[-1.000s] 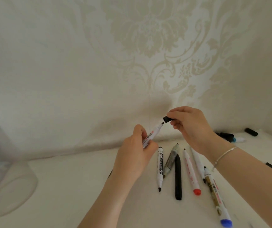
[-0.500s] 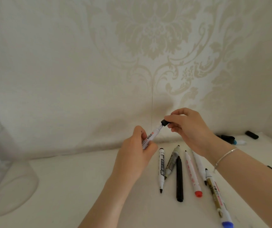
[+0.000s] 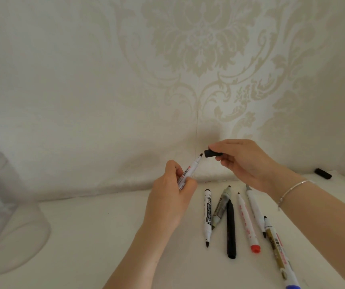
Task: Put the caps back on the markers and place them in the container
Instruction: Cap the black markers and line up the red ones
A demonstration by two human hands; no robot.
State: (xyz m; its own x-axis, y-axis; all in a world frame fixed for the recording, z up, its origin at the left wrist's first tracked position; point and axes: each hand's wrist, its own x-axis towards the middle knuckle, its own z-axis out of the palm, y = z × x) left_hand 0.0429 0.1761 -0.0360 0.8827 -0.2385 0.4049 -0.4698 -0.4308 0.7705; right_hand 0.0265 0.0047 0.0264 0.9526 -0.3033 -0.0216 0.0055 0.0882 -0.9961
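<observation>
The right hand (image 3: 244, 161) pinches the short black plastic cap (image 3: 210, 153), now drawn just clear of the tip it met a moment ago; the left hand (image 3: 173, 192) grips the slim white marker (image 3: 188, 172) above the table; capping not done; the clear plastic container (image 3: 7, 213) waits far left.

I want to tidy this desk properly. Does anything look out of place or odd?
Yes. One black cap lies alone by the wall at far right, away from the uncapped markers on the table. The clear container lies on its side at left. The hands hold a marker and cap apart.
</observation>
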